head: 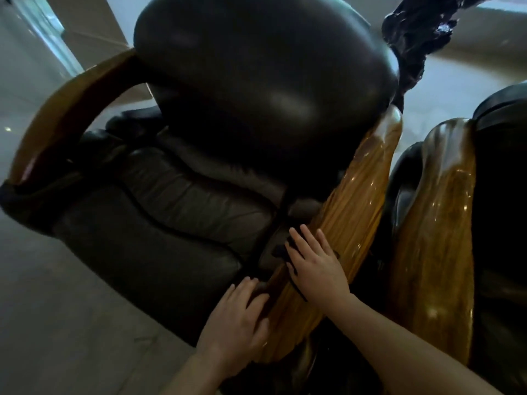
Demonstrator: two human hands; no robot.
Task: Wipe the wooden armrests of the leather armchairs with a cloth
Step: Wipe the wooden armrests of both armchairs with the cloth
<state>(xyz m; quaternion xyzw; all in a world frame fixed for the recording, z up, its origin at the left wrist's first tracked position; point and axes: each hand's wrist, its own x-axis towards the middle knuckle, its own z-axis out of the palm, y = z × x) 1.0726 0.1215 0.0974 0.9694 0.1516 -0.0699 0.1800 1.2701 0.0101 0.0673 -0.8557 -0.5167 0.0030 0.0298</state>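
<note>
Wiping looks underway: the right hand [313, 266] presses a small dark cloth [282, 250] flat-fingered onto the glossy golden-brown wooden armrest [356, 201] of the black leather armchair [171, 201], the left hand [236, 317] resting open, empty, near its front end, and the next stroke likely calls for sliding along the grain.

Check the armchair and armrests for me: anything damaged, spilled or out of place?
Nothing stands out. The near wooden armrest looks glossy and whole, and so does the neighbouring chair's armrest. The right hand presses a dark cloth flat on it; the left hand rests at its inner edge.
</note>
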